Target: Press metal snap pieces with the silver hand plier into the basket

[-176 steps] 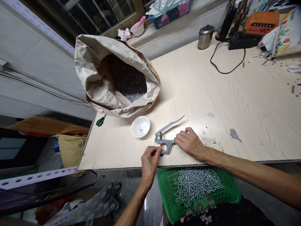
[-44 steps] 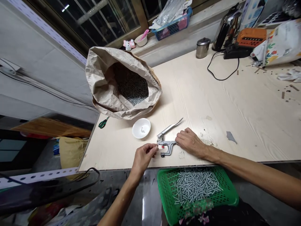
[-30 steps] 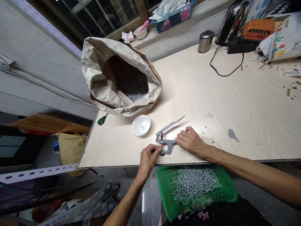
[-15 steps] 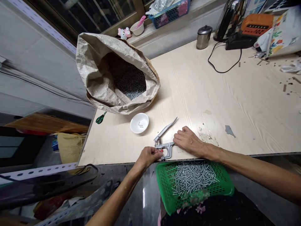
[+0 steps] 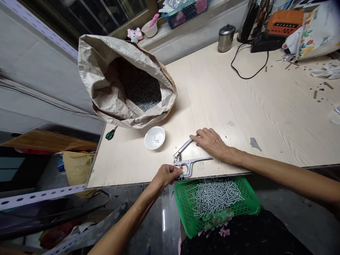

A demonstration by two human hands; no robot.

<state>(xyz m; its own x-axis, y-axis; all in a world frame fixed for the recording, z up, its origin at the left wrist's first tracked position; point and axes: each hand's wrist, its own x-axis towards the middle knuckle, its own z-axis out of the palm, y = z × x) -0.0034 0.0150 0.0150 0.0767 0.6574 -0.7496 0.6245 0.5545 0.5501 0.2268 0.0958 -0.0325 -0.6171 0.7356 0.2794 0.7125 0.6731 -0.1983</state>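
Note:
Grey hand press pliers (image 5: 189, 162) lie at the front edge of the pale wooden table (image 5: 265, 106), their handles spread apart. My left hand (image 5: 166, 174) is pinched at the plier jaws, by a small red part; what it pinches is too small to name. My right hand (image 5: 211, 140) rests with fingers stretched on the upper handle, pressing on it. A white bowl (image 5: 154, 137) with a few small metal pieces sits just behind the pliers. Below the table edge, a green basket (image 5: 247, 209) holds many small silver metal pins.
A big open paper sack (image 5: 106, 92) of dark metal pieces stands at the back left, green scissors (image 5: 110, 134) beside it. At the far edge are a steel canister (image 5: 225, 33), a kettle, an orange device (image 5: 285, 21) and a black cable (image 5: 244, 71). Scraps litter the right side.
My right hand left the lower handle and moved up onto the upper handle. The left hand stayed pinched at the jaws. The camera view shifted slightly.

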